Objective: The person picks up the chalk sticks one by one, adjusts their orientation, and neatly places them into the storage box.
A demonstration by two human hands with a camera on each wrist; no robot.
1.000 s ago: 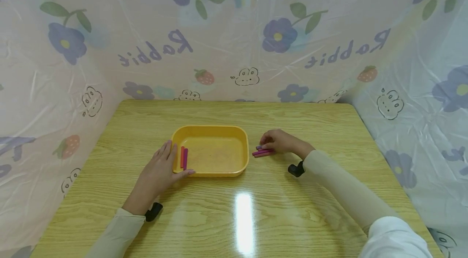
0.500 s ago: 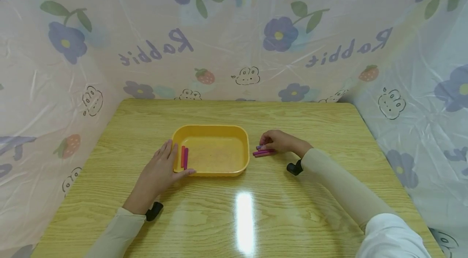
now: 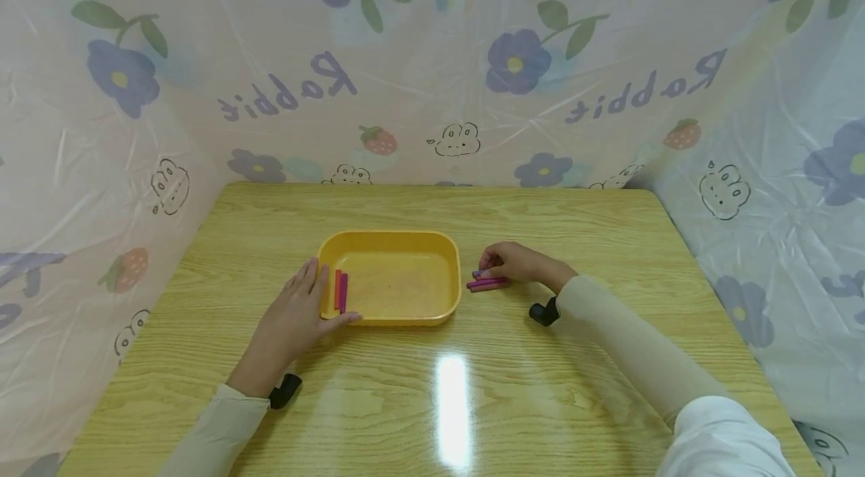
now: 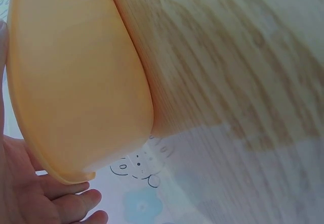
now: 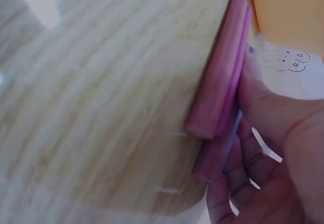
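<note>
A yellow plastic tray sits on the table, an orange-red stick and a purple stick lying side by side at its left end. My left hand rests on that end, fingers fairly straight along the wall and thumb over the front rim. Right of the tray, my right hand pinches a blue-grey crayon-like stick between thumb and fingertips. A magenta stick and a pink stick lie in front of it. In the right wrist view, another reddish stick shows beside the fingers.
The wood-grain table carries a bright light reflection near the front. A patterned plastic sheet with flowers and rabbits rises behind and on both sides. Black wrist mounts hang under both wrists.
The blue-grey stick's end has edged slightly left at the right fingertips. The left hand and the tray stay in place.
</note>
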